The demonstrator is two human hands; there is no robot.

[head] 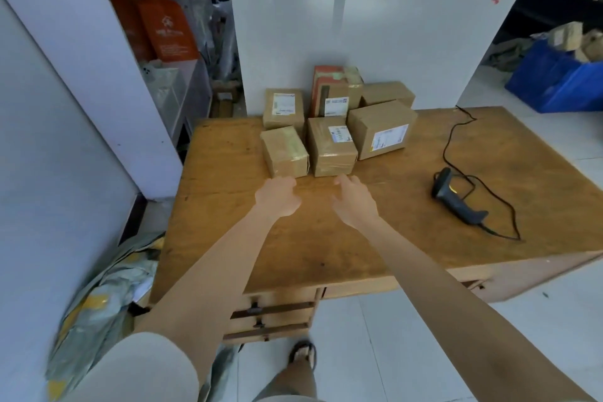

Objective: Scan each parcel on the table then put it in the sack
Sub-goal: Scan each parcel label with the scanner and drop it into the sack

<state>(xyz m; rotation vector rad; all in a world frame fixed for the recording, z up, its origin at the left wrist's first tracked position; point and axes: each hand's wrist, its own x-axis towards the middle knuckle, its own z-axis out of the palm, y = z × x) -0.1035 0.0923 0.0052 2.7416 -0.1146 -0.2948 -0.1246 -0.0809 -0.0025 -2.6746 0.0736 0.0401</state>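
— If I start at the far left, what is there?

— A crumpled grey sack (107,303) with yellow patches lies on the floor, just beside the left end of a wooden bench (359,254). Higher up, orange bags (166,29) stand on a shelf.

— Where are the parcels?

— Six brown cardboard parcels (331,140) sit together at the far side of the bench, in front of a white wall, in two rows. The near row holds a small taped parcel (284,152), then a labelled parcel (331,150) just beside it, then a large parcel (381,129) with a label on its side face. The back row holds a flat parcel (283,108) with a white label, a red and brown parcel (332,91) standing upright, and a plain parcel (386,93).

— And the hands?

— Both bare arms reach forward over the bench. The left hand (277,196) has loosely curled fingers and holds nothing; it is just short of the small taped parcel. The right hand (354,202) is beside it, a little apart, with its fingers relaxed and empty, their tips near the labelled parcel. Whether either hand touches a parcel or the bench, I cannot tell.

— What lies further right?

— A dark handheld scanner (456,199) lies on its side on the bench, well apart from the hands. Its black cable (453,137) loops around it and runs to the far edge. Beyond the bench, on the floor at the far right, stands a blue crate (554,81).

— Anything below?

— Drawers (270,313) under the bench, and one foot in a sandal (303,356) on pale tiles.
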